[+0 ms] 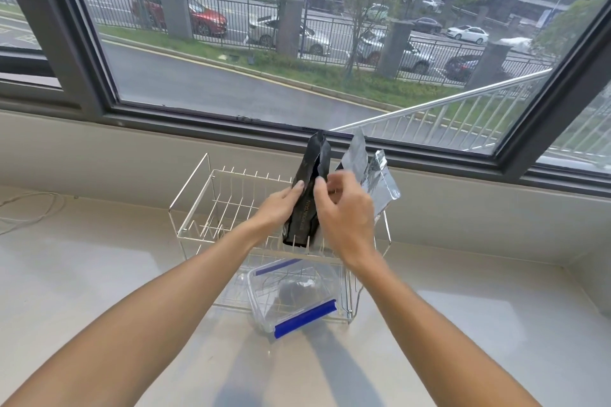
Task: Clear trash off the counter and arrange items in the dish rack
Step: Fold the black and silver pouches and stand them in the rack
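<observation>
A white two-tier wire dish rack [205, 205] stands on the pale counter [99, 274] under the window. Above its upper tier, my left hand [281, 205] grips a tall black foil pouch [309, 188] by its left edge, holding it upright. My right hand [347, 218] pinches the pouch's right edge near the middle. Just behind my right hand, a crumpled silver foil pouch [373, 175] stands upright; whether that hand also holds it I cannot tell. On the rack's lower tier lies a clear plastic container with blue clips [297, 301], tilted, something dark inside.
A thin white cable [29, 208] trails across the counter's far left. The window sill and dark frame [231, 122] run right behind the rack. A wall corner [591, 277] closes the counter at the right.
</observation>
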